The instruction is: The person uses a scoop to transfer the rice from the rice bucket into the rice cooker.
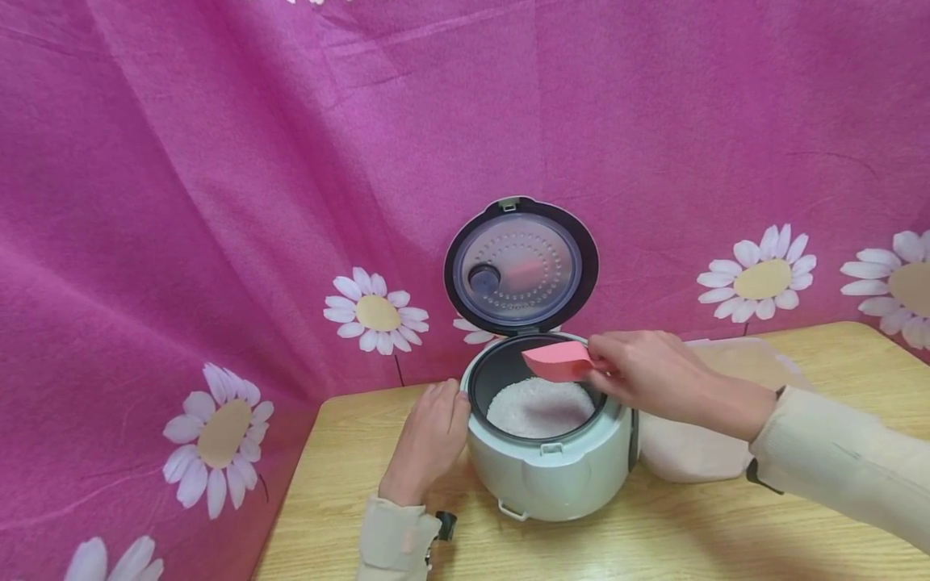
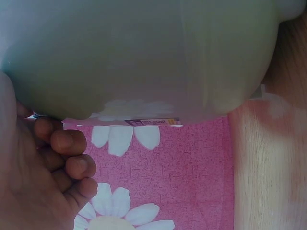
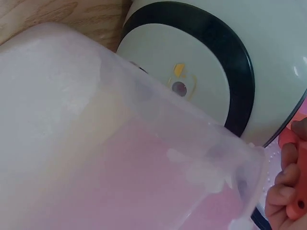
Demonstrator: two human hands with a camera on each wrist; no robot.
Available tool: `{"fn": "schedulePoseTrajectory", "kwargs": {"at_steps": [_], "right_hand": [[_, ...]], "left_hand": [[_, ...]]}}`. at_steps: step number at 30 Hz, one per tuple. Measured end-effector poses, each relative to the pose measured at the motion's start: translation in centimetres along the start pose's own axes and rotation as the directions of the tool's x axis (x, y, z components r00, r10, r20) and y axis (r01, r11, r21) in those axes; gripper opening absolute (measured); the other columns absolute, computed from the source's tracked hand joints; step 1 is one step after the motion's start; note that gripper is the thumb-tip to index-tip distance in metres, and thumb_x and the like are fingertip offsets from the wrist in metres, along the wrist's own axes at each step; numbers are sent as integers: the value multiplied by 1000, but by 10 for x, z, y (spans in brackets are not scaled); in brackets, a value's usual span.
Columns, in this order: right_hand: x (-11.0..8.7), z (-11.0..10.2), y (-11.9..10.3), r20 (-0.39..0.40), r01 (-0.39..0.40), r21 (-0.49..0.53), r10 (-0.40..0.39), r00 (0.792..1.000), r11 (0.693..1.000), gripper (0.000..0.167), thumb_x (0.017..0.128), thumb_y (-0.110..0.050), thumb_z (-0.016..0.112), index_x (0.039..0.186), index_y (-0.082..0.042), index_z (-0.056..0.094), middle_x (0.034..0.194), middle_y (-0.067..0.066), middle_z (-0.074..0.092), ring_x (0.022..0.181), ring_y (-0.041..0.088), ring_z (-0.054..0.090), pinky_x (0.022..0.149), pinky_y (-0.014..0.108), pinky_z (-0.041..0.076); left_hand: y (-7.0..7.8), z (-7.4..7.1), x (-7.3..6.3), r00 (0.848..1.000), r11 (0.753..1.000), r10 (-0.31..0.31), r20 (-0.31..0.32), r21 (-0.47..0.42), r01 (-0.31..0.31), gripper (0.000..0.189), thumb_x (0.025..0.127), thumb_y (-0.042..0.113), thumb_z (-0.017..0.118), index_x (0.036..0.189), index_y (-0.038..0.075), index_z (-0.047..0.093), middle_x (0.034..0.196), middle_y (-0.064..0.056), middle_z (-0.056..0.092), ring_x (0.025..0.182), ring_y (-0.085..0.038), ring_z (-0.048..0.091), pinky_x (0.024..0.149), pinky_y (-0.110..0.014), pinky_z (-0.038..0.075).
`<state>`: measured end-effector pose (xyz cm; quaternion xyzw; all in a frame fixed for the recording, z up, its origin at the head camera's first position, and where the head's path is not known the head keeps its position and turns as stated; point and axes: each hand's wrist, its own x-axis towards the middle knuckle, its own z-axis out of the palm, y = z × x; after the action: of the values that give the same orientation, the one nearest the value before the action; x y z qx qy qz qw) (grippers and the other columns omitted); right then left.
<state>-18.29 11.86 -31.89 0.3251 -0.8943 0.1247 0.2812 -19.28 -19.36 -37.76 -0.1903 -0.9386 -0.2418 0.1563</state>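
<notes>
A pale green rice cooker (image 1: 550, 484) stands on the table with its lid (image 1: 555, 270) raised. White rice (image 1: 538, 406) lies in its dark inner pot (image 1: 501, 367). Over the pot's right side my right hand (image 1: 647, 367) grips a pink-red scoop (image 1: 558, 361) by its handle. Whether rice is in the scoop, I cannot tell. In the right wrist view, curled fingers (image 3: 282, 194) wrap the scoop's red handle (image 3: 300, 184). My left hand (image 1: 433, 432) holds the cooker's left rim; in the left wrist view its fingers (image 2: 67, 142) are bent beside the cooker's wall (image 2: 144, 57).
Just right of the cooker, a translucent plastic container (image 1: 690, 448) sits partly beneath my right forearm. The wooden table (image 1: 349, 452) meets a magenta cloth (image 1: 349, 161) with white daisies behind and to the left. The raised lid leans back near this cloth.
</notes>
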Motion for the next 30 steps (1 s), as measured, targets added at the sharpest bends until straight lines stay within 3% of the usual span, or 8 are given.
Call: {"fn": "schedulePoseTrajectory", "kwargs": {"at_steps": [9, 19, 30], "right_hand": [[-6, -4, 12, 10, -45, -34, 45, 999, 998, 27, 88, -19, 72, 74, -23, 50, 61, -14, 33, 54, 2, 32, 48, 21, 26], [-20, -21, 29, 20, -110, -53, 112, 994, 992, 25, 92, -20, 71, 75, -21, 54, 58, -13, 39, 52, 2, 34, 48, 21, 29], [-42, -40, 56, 22, -203, -151, 209, 978, 967, 23, 92, -18, 68, 73, -21, 54, 55, -12, 37, 49, 5, 31, 45, 24, 25]], "left_hand": [[0, 0, -1, 1000, 1000, -23, 17, -13, 23, 21, 107, 26, 43, 103, 13, 59, 88, 1, 57, 88, -14, 50, 83, -32, 50], [1, 0, 0, 1000, 1000, -21, 19, -16, 21, 22, 107, 27, 42, 104, 13, 59, 89, 1, 58, 89, -14, 50, 84, -33, 51], [1, -1, -1, 999, 999, -36, 27, -21, 37, 22, 108, 27, 42, 105, 13, 59, 90, 1, 58, 90, -14, 50, 85, -33, 52]]}}
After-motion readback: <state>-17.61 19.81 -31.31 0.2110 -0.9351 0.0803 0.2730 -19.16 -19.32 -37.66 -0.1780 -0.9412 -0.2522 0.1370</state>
